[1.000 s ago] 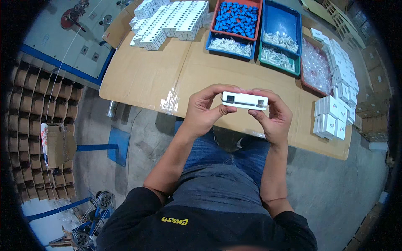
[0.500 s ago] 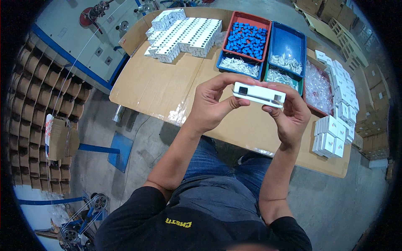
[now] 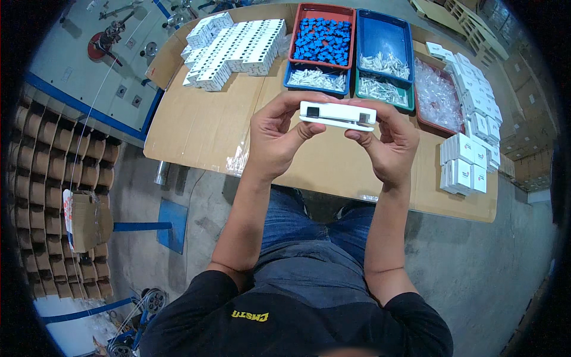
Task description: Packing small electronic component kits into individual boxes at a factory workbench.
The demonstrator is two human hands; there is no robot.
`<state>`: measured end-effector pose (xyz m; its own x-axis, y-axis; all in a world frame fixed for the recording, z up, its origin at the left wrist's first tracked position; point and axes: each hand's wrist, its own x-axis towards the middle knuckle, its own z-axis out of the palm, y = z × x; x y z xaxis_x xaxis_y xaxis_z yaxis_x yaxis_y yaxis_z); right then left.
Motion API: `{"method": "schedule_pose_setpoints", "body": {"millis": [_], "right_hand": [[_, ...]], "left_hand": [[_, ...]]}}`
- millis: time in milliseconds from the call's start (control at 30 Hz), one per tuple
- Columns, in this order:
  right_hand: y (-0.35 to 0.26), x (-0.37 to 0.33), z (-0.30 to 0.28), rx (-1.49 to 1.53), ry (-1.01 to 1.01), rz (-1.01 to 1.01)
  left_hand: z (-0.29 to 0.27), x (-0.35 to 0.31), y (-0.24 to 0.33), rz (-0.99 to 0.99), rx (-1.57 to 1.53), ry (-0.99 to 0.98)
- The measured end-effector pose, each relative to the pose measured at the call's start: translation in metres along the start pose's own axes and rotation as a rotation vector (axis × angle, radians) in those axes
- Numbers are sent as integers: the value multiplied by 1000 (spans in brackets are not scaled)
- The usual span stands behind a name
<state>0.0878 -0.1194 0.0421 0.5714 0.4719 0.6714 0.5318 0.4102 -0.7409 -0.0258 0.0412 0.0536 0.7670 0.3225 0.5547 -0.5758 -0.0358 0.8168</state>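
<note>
A small flat white box [image 3: 338,113] is held level in front of me, above the near part of the cardboard-covered table. Two dark square openings show in the side facing me, and a thin lower flap stands slightly apart along that edge. My left hand [image 3: 275,134] pinches the left end, thumb below and fingers along the top. At the other end, my right hand [image 3: 392,143] grips it the same way, with its thumb tip by the flap. What is inside the box cannot be seen.
Rows of white boxes [image 3: 241,47] stand at the far left; more white box stacks [image 3: 464,160] line the right. Between them sit a red tray [image 3: 294,35] of blue pieces, a blue tray [image 3: 383,33] and green tray [image 3: 411,98] with white sticks, and clear plastic bags [image 3: 437,92].
The whole view has shifted, so table, hands and box appear farther left and higher. Both hands keep their hold on the white box, which looks slightly more level.
</note>
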Motion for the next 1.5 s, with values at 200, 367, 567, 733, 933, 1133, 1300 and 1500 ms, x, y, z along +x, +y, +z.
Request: {"method": "schedule_pose_setpoints", "body": {"millis": [200, 367, 567, 733, 933, 1133, 1300, 1500], "right_hand": [[-1, -2, -1, -3, 5, 9], [-2, 0, 0, -10, 9, 31], [0, 1, 1, -10, 1, 52], [-2, 3, 4, -44, -12, 29], [0, -1, 7, -54, 7, 80], [8, -1, 8, -76, 7, 74], [4, -3, 16, 81, 52, 100], [7, -4, 22, -78, 178, -14]], "left_hand": [[-2, 0, -5, 30, 37, -14], [2, 1, -1, -54, 33, 4], [0, 2, -3, -108, 0, 9], [-2, -2, -8, -53, 23, 7], [-2, -4, -6, -110, 8, 54], [-2, -6, -3, -170, -16, 91], [12, -4, -7, -95, -29, 201], [45, -29, 12, -128, 462, 283]]}}
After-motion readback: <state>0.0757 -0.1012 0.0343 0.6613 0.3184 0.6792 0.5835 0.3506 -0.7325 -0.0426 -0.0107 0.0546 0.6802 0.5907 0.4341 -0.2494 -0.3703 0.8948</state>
